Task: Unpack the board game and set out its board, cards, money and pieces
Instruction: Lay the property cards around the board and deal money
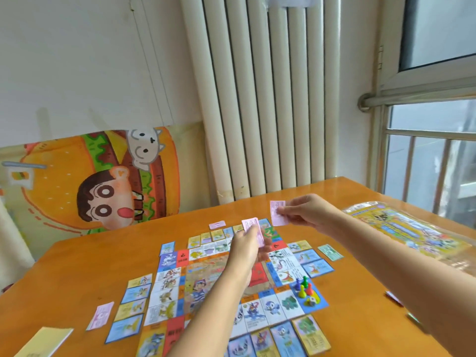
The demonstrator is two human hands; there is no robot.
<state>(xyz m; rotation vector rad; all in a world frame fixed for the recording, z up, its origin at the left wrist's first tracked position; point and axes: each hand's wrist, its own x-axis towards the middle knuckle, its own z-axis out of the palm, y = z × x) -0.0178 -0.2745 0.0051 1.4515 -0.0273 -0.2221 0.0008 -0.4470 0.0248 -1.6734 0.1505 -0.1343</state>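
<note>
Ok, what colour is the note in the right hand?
The note is pale pink, seen best in the head view.

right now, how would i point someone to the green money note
Find the game board on the orange table, then the blue cards along its right edge. Just beyond them a single note lies on bare wood. It is green; the other notes are pink.

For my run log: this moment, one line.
left hand: holds pink paper banknote stack; right hand: pinches single pink paper banknote; printed game board: flat; coloured plastic pawns: on board corner
</note>
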